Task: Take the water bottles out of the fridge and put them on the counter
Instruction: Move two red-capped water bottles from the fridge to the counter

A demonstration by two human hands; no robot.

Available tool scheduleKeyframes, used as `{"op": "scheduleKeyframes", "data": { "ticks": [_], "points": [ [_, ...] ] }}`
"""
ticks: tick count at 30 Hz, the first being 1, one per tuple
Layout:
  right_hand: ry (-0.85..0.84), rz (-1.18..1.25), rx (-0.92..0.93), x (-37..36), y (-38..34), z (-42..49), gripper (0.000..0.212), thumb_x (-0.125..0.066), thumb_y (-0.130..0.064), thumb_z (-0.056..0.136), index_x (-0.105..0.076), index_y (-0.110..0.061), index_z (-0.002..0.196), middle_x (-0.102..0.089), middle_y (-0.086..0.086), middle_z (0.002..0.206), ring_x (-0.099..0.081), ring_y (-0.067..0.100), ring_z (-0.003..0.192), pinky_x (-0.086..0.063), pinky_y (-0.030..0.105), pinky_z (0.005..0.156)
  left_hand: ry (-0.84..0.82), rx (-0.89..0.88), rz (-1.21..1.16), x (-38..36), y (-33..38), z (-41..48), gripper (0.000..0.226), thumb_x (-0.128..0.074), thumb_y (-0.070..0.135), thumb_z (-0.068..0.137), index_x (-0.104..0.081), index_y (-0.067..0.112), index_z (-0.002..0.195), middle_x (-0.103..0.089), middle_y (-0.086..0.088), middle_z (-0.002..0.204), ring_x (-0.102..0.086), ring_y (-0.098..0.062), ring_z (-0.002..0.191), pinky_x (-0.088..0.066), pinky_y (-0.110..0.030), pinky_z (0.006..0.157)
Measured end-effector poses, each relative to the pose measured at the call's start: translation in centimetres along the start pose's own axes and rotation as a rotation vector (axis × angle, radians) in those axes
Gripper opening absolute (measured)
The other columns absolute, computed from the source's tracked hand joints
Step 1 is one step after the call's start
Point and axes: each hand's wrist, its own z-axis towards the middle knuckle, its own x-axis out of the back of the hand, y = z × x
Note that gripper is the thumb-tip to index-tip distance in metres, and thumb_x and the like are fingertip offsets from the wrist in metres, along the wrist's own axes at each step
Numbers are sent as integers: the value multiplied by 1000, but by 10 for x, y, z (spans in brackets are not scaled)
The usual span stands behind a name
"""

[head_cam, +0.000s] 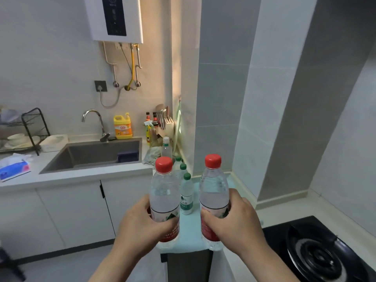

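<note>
Plastic, clear, red-capped — left bottle gripped by left hand, right bottle by right hand

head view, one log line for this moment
left hand: grips left bottle | right hand: grips right bottle | both: red caps, upright | green-cap bottles: standing on counter between them

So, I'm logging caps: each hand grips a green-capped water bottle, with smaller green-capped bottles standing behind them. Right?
Not quite. The head view shows the left hand gripping the left bottle and the right hand gripping the right bottle, both red-capped; only the smaller bottles standing behind have green caps.
</note>
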Motion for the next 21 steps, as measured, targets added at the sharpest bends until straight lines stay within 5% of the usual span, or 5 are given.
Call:
{"op": "scheduleKeyframes", "data": {
  "ticks": [8, 21],
  "points": [
    [-184, -4, -12, -41, 47, 112, 46, -67, -62, 61, -48, -36, 94, -63, -12, 86, -61, 8, 77, -54, 31, 64, 71, 179, 27, -64, -37, 92, 48, -82, 40, 51, -62, 34, 94, -73, 15, 85, -68, -3, 81, -59, -41, 75],
    [-346, -17, -233, -160, 117, 192, 36, -72, -46, 63, -51, -31, 87, -66, -8, 77, -62, 14, 70, -51, 30, 56, 24, 384, 37, -124, -141, 178, 38, -79, 33, 56, -60, 35, 89, -70, 17, 83, -66, -3, 76, -57, -31, 68]
  ]
}}
